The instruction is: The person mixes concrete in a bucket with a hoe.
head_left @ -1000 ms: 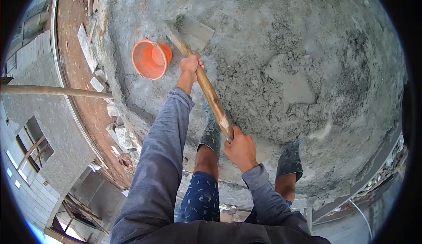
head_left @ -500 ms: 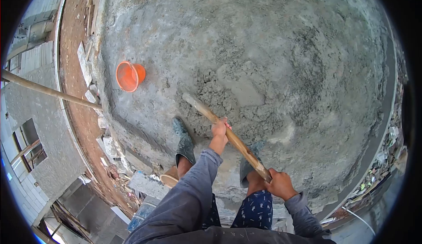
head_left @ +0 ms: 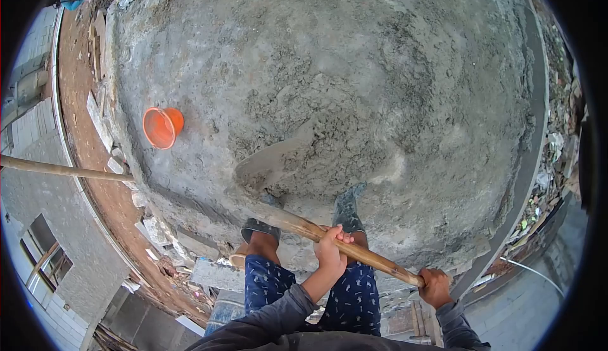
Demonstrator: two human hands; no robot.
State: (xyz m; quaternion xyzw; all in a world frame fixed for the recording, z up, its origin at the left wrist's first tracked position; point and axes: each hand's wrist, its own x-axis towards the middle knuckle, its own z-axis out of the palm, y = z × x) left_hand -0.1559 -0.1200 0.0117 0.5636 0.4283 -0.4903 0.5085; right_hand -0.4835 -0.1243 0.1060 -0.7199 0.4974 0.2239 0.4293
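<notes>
My left hand [head_left: 332, 248] is closed round the middle of a long wooden handle [head_left: 373, 260], with some fingers showing on top. At the handle's right end my right hand [head_left: 435, 288] is wrapped round it. The handle slants up to the left across my legs, and its far end lies near my left boot [head_left: 261, 227]. Whether a blade is fixed there is hard to make out. Beyond the handle lies a heap of wet grey mortar [head_left: 335, 132], with a smooth scraped streak at its left. My right boot [head_left: 347, 208] stands at the heap's near edge.
An orange bucket [head_left: 163, 127] stands at the left on the grey slab [head_left: 209, 53]. Broken blocks [head_left: 152, 229] line the slab's left edge, and a wooden pole [head_left: 69, 170] reaches in from the left. Rubble [head_left: 538, 193] lies beyond the right edge.
Both hands and the handle have moved down and to the right, and the handle lies flatter. A smooth streak now shows at the mortar's left. The view and my feet have shifted.
</notes>
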